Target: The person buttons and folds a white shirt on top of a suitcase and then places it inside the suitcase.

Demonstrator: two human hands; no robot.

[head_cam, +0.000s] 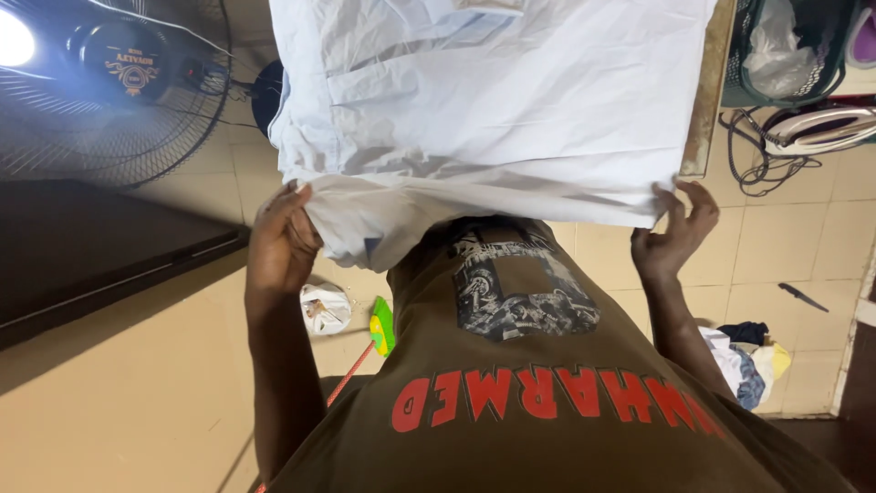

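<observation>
Head view, looking steeply down the torso. Pale blue garment (493, 110) spread over a board whose worn edge (707, 91) shows at 2 o'clock; the near hem hangs off the front edge toward the body.

Left hand (281, 246), at 9 o'clock of the hem: fingers curled shut around the bunched corner of the cloth, firm hold.
Right hand (673, 239), at 3 o'clock: fingers partly open, only the tips pinching the opposite hem corner (thumb contact is hard to make out).

Risks, as judged:
- The right-hand pinch is light. If the cloth is pulled taut, that corner may slip free and the hem sag toward the tiled floor (785, 246).
- The left corner is gathered in folds. Uneven tension between the two hands would set creases across the front panel.
- Iron (812, 128) and its looped cord (757, 164) lie on the floor at 2 o'clock; a step to that side could snag the cord.
- Standing fan (109, 82) at 10 o'clock; if running (cannot tell), the draught could lift the loose edge.
- Broom (379, 330) and crumpled bag (325, 308) underfoot at 7 o'clock: trip hazard.
</observation>
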